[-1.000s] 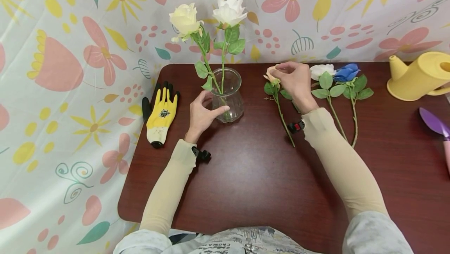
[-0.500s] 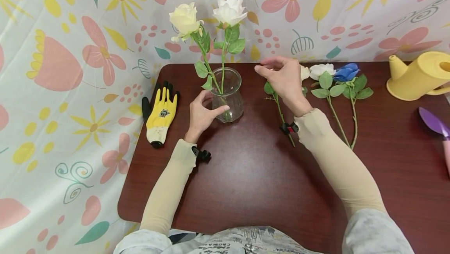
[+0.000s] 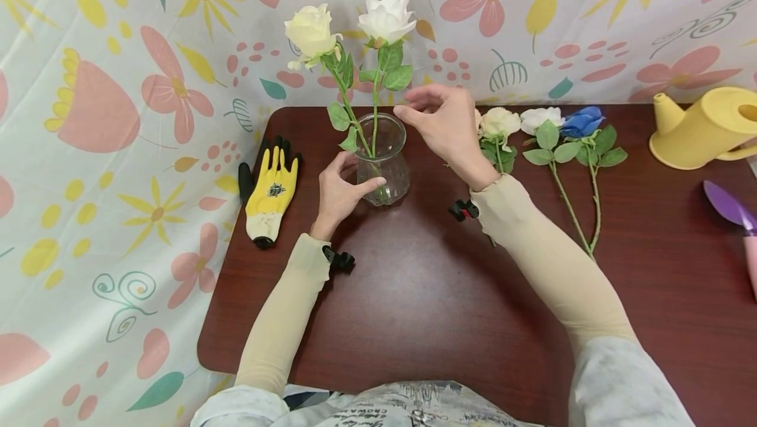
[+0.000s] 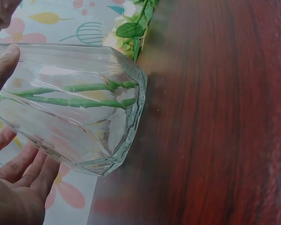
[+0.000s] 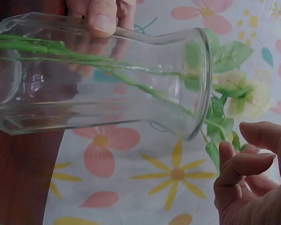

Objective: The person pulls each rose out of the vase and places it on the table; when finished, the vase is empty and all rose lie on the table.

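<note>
A clear glass vase (image 3: 395,174) stands near the back of the table. It holds a pale yellow rose (image 3: 311,34) and a white rose (image 3: 386,18), their green stems (image 4: 70,101) crossing inside it. My left hand (image 3: 339,192) grips the vase's lower body, thumb on the near side and fingers around the other. Just right of the rim, my right hand (image 3: 445,123) is raised with thumb and fingers parted, holding nothing. In the right wrist view, its fingertips (image 5: 264,133) come close to the stems just beyond the rim. A peach rose lies mostly hidden behind that hand.
A cream rose (image 3: 500,123), a white rose (image 3: 539,118) and a blue rose (image 3: 583,122) lie at the back right. Further right are a yellow watering can (image 3: 698,130) and a purple trowel (image 3: 729,203). A yellow-black glove (image 3: 273,194) lies left; a floral cloth (image 3: 236,72) hangs behind.
My right hand has let go of the peach rose's head and moved left to beside the vase's rim. The left hand and the vase have stayed in place.
</note>
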`<state>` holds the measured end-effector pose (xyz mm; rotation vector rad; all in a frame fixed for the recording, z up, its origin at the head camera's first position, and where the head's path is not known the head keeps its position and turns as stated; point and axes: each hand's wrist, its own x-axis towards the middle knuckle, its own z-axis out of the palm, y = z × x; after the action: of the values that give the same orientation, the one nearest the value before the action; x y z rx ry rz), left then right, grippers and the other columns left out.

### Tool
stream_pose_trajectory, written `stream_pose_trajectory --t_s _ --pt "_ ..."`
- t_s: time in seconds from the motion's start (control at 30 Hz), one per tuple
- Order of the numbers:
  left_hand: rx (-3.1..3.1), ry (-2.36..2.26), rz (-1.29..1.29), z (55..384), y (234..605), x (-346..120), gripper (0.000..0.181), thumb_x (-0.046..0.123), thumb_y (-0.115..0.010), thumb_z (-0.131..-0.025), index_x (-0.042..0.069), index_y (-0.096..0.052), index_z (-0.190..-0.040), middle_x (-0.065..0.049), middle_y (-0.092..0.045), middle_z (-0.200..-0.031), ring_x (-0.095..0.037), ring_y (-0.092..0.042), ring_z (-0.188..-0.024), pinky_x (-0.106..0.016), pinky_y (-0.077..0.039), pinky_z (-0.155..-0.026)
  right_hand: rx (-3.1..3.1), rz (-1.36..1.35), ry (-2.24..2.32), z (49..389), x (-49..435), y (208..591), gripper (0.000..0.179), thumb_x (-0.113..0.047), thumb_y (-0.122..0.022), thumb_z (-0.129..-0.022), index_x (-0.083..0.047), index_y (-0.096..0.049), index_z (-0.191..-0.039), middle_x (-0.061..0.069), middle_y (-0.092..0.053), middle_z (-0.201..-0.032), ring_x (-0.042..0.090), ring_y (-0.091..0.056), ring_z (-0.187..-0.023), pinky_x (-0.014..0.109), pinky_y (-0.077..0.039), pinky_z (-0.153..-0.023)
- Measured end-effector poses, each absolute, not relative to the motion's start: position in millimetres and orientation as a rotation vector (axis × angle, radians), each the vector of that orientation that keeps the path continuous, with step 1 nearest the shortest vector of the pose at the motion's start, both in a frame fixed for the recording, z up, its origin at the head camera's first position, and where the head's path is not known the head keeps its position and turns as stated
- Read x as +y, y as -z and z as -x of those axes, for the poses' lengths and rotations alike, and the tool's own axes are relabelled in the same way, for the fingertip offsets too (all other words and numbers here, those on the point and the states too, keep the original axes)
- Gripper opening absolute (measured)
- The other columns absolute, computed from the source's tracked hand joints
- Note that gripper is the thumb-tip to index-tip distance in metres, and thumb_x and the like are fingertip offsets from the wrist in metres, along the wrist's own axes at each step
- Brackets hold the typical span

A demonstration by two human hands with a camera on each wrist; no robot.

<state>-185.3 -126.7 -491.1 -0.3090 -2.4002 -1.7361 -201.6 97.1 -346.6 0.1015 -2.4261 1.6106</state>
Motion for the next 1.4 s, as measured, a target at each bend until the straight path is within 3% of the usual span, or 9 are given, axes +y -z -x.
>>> stream_pose_trajectory --t_s 0.17,0.67,0.87,1.07,1.13,1.3,1.4 --pt "-2.398 1.728 0.314 186 491 -127 0.064 0.024 -0.098 -0.081 0.011 -0.070 -0.137 -0.014 -0.075 -0.132 -0.030 -0.072 -0.127 -0.046 -0.060 -0.114 -2.457 -0.148 -1.565 208 84 342 0.025 -0.023 -0.086 -0.094 -0.009 -0.085 -0.114 0.015 -0.085 -0.104 0.005 -0.067 -0.080 0.020 -0.052 -0.074" --pt "-2.440 1.691 0.290 184 490 -126 0.064 0.028 -0.098 -0.081 0.010 -0.070 -0.136 -0.014 -0.075 -0.132 -0.031 -0.071 -0.127 -0.049 -0.060 -0.113 -2.553 -0.124 -1.408 231 61 338 0.027 -0.028 -0.085 -0.096 -0.008 -0.084 -0.114 0.014 -0.085 -0.104 0.021 -0.073 -0.087 0.021 -0.050 -0.068" --pt "-2.440 1.698 0.281 184 491 -127 0.063 0.028 -0.098 -0.081 0.011 -0.071 -0.135 -0.014 -0.075 -0.131 -0.031 -0.071 -0.126 -0.050 -0.059 -0.112 -2.534 -0.122 -1.354 237 57 341 0.026 -0.027 -0.085 -0.095 -0.005 -0.084 -0.110 0.016 -0.084 -0.102 0.028 -0.075 -0.093 0.027 -0.050 -0.081" --pt "-2.437 1.690 0.285 185 490 -126 0.060 0.028 -0.098 -0.081 0.010 -0.072 -0.132 -0.015 -0.075 -0.129 -0.032 -0.071 -0.125 -0.051 -0.059 -0.112 -2.531 -0.121 -1.316 237 55 342 0.024 -0.025 -0.083 -0.096 -0.005 -0.085 -0.110 0.015 -0.085 -0.100 0.029 -0.074 -0.093 0.038 -0.053 -0.103" --pt "-2.438 1.685 0.284 185 489 -126 0.060 0.029 -0.098 -0.081 0.010 -0.072 -0.131 -0.015 -0.076 -0.128 -0.032 -0.071 -0.125 -0.051 -0.059 -0.112 -2.524 -0.122 -1.308 236 55 342 0.023 -0.024 -0.082 -0.097 -0.005 -0.085 -0.110 0.014 -0.085 -0.099 0.027 -0.073 -0.089 0.034 -0.053 -0.100" --pt "-2.443 1.682 0.282 185 489 -125 0.060 0.029 -0.097 -0.082 0.009 -0.071 -0.132 -0.015 -0.076 -0.129 -0.032 -0.071 -0.126 -0.051 -0.059 -0.112 -2.487 -0.131 -1.338 234 55 342 0.021 -0.021 -0.080 -0.097 -0.004 -0.085 -0.109 0.014 -0.085 -0.097 0.019 -0.068 -0.076 0.021 -0.045 -0.071" --pt "-2.441 1.682 0.284 185 489 -125 0.061 0.028 -0.097 -0.082 0.009 -0.071 -0.133 -0.015 -0.076 -0.129 -0.032 -0.071 -0.126 -0.051 -0.059 -0.113 -2.468 -0.136 -1.369 234 56 342 0.021 -0.020 -0.079 -0.098 -0.003 -0.085 -0.108 0.015 -0.085 -0.098 0.013 -0.066 -0.073 0.018 -0.041 -0.066"
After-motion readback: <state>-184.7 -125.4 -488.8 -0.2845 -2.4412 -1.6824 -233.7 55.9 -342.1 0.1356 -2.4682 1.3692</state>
